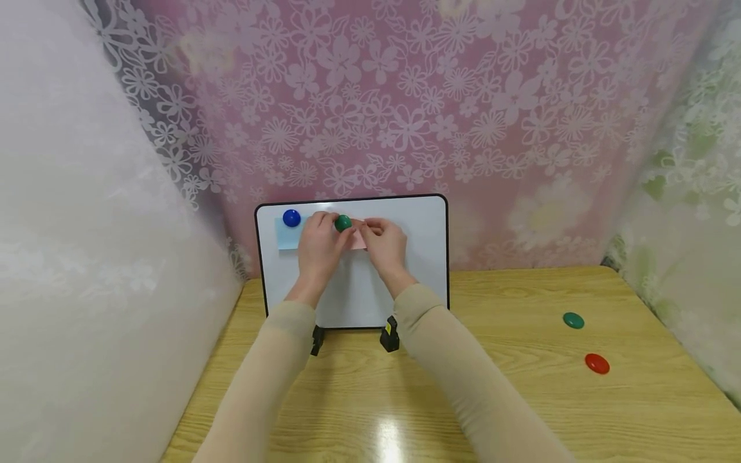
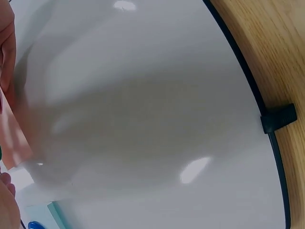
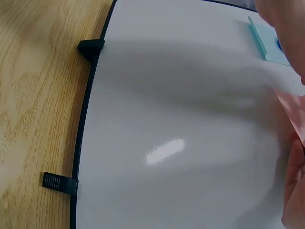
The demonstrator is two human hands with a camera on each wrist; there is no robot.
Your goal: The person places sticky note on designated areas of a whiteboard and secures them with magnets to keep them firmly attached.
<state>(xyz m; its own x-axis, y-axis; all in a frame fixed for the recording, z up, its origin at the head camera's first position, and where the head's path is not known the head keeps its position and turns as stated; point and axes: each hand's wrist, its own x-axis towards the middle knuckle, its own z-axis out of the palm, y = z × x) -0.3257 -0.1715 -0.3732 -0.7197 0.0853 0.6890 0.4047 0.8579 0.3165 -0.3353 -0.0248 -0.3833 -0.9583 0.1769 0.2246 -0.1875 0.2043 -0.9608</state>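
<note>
A small whiteboard (image 1: 360, 292) with a black frame stands upright on the table. My left hand (image 1: 317, 249) pinches a round green magnet (image 1: 343, 223) between fingers and thumb, against the upper part of the board. Beside it, my right hand (image 1: 386, 245) pinches the right side of a pink paper note (image 1: 357, 240), which the left hand partly covers. In both wrist views the note's lower edge (image 2: 16, 143) tilts away from the board. A light blue note (image 1: 287, 238) hangs to the left under a round blue magnet (image 1: 291, 218).
On the wooden table (image 1: 509, 379), a green magnet (image 1: 574, 320) and a red magnet (image 1: 597, 363) lie to the right. Black feet (image 1: 390, 334) support the board's lower edge. A pink floral curtain (image 1: 405, 96) hangs behind, with pale sheets at both sides.
</note>
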